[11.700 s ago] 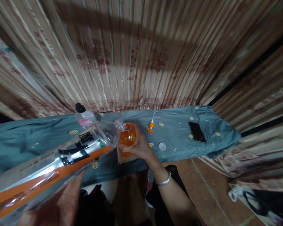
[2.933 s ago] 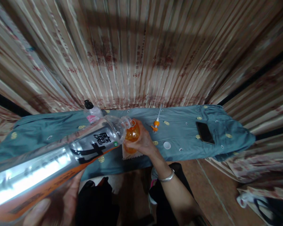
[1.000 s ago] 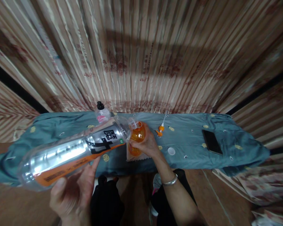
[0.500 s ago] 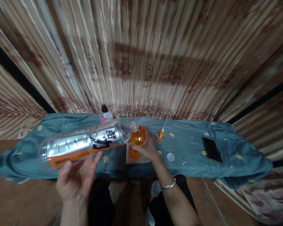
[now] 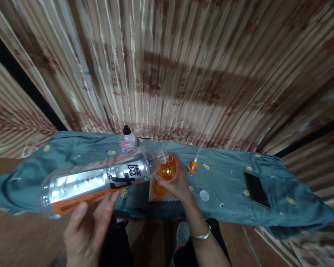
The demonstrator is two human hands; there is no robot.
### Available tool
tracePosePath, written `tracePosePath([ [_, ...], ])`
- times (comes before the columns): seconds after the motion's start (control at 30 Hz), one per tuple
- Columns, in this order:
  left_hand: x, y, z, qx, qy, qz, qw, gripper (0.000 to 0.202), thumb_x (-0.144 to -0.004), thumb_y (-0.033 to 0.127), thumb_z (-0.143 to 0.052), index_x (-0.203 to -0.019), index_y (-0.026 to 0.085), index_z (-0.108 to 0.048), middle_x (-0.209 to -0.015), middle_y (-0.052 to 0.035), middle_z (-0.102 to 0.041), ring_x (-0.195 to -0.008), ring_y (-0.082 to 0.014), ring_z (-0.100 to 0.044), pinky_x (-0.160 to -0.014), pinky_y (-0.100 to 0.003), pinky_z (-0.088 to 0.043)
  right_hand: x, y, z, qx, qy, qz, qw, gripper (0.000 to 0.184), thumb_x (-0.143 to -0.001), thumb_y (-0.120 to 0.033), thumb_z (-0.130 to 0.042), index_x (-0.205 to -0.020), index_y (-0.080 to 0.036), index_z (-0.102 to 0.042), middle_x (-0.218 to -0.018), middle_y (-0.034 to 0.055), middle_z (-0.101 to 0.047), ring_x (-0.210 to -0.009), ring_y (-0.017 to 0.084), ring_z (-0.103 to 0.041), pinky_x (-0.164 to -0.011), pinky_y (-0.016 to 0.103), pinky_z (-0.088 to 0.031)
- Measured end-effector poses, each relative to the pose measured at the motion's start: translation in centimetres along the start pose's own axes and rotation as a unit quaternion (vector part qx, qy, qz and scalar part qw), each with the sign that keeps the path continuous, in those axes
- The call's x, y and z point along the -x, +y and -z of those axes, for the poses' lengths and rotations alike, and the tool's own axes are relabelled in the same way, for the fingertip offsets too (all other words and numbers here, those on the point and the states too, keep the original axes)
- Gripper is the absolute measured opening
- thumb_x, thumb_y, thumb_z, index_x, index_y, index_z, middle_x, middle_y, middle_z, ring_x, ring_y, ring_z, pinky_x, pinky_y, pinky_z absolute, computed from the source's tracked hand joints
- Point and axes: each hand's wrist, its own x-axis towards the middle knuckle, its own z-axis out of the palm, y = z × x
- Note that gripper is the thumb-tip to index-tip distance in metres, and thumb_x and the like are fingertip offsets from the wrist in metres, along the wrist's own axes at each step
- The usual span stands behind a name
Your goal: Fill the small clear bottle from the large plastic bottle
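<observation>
My left hand [image 5: 85, 231] grips the base end of a big clear plastic bottle [image 5: 97, 180] with an orange and black label, tipped nearly flat. Its mouth rests at the opening of a small round orange bottle [image 5: 164, 173]. My right hand [image 5: 178, 184], a silver bangle on its wrist, is wrapped round that orange bottle, which stands on a pale square cloth [image 5: 158, 195]. Both are over a table under a blue-grey patterned cloth [image 5: 228, 200].
On the cloth lie an orange pump nozzle with its tube [image 5: 193, 165], a white cap [image 5: 204, 195] and a dark phone [image 5: 256, 189]. A small clear bottle with a black cap [image 5: 127, 140] stands at the back. Striped curtains [image 5: 167, 66] hang behind the table.
The camera view has shifted a little; the big bottle stays tipped into the orange bottle, and my left hand still holds its base. My right hand has not left the orange bottle.
</observation>
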Motion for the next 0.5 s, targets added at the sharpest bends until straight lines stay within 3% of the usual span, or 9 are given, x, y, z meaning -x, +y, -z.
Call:
tracePosePath([
  [0.2,0.3,0.1,0.4,-0.051,0.053,0.001,0.997,0.076,-0.029,0.056,-0.095,-0.099,0.031,-0.079,-0.120,-0.0024,-0.079,-0.150,-0.0464,-0.036,-0.122,-0.066,-0.022,0.1,-0.1,0.3,-0.022,-0.012,-0.021,0.999,0.086,-0.060,-0.030,-0.091,-0.137,-0.026,-0.053,-0.134,0.0101,-0.067,-0.132,0.033,-0.061,-0.115,0.052,-0.050],
  [0.33,0.3,-0.1,1.1,-0.072,0.084,0.029,0.993,0.077,-0.024,0.059,-0.094,-0.095,0.031,-0.080,-0.113,-0.0046,-0.080,-0.148,-0.0484,-0.037,-0.115,-0.062,-0.039,0.2,-0.2,0.3,-0.027,-0.005,-0.020,0.999,0.086,-0.058,-0.031,-0.091,-0.135,-0.026,-0.054,-0.137,0.0113,-0.065,-0.134,0.034,-0.059,-0.118,0.056,-0.046],
  [0.4,0.3,-0.2,1.6,-0.068,0.082,0.049,0.993,0.065,-0.034,0.059,-0.091,-0.092,0.032,-0.080,-0.109,-0.0061,-0.081,-0.148,-0.0459,-0.038,-0.111,-0.057,-0.047,0.2,-0.1,0.3,-0.029,-0.003,-0.016,0.999,0.084,-0.058,-0.030,-0.091,-0.133,-0.026,-0.055,-0.137,0.0116,-0.065,-0.134,0.035,-0.059,-0.119,0.057,-0.045],
  [0.5,0.3,-0.3,2.1,-0.063,0.076,0.062,0.993,0.061,-0.052,0.060,-0.084,-0.106,0.034,-0.079,-0.119,-0.0042,-0.079,-0.149,-0.0408,-0.037,-0.106,-0.051,-0.053,0.2,-0.1,0.3,-0.034,-0.004,-0.008,0.999,0.085,-0.058,-0.031,-0.091,-0.134,-0.027,-0.054,-0.137,0.0114,-0.066,-0.135,0.036,-0.059,-0.118,0.059,-0.045],
])
